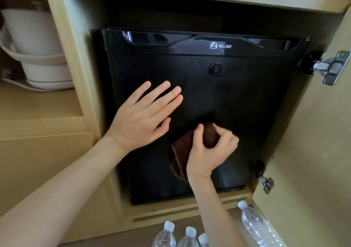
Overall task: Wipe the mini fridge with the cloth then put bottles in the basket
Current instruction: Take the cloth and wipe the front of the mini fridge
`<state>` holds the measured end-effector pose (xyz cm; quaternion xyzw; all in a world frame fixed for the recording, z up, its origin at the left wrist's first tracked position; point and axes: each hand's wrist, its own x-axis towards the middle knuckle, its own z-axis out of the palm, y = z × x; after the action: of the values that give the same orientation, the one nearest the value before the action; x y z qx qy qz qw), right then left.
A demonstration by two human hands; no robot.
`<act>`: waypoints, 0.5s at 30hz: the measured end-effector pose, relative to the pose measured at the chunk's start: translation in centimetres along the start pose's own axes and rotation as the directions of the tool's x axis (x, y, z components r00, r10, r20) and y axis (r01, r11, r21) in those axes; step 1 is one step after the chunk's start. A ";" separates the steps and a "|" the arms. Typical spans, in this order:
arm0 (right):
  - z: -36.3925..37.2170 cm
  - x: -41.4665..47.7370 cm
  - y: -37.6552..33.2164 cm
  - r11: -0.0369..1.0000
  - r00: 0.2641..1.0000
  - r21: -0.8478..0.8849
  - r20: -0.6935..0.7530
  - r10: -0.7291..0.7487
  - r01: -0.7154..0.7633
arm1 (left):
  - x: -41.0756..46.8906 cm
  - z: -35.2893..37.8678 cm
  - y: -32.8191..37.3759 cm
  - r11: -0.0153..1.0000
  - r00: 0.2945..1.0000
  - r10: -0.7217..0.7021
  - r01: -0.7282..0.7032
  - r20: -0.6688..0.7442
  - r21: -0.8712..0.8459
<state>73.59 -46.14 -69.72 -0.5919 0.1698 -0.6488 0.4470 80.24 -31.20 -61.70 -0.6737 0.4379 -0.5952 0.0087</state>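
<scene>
"WELLWAY" in white capitals, with a small white logo just to its left, stands on the glossy top band of the black fridge (237, 94) door; nothing else readable.

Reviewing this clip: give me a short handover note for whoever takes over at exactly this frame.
Left hand: open, flat on the shut mini fridge door.
Right hand: grips the brown cloth against the lower door.
Cupboard door open. Four water bottles in front of the cupboard; no basket in view.
Done: cloth is on the door front.
Left: finish wiping, then put the bottles in the basket.
</scene>
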 end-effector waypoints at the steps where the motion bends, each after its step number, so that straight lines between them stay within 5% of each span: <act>1: 0.9 0.9 -1.5 0.999 0.999 0.003 -0.015 -0.044 0.044 | 0.0 -0.3 0.0 1.000 1.000 -0.001 0.002 0.013 -0.021; 8: 4.1 3.5 -5.6 0.982 0.977 -0.024 -0.100 -0.188 0.187 | 1.4 -2.6 -2.2 0.999 0.994 -0.028 0.032 0.110 -0.043; 15: 1.2 -4.0 0.9 0.995 1.000 -0.098 -0.008 -0.024 0.023 | 1.2 -4.7 -5.1 0.999 0.962 0.041 -0.037 0.270 -0.018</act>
<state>74.67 -43.15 -72.54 -0.6121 0.1963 -0.6478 0.4089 79.28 -26.40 -56.67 -0.7399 0.4498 -0.4945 0.0757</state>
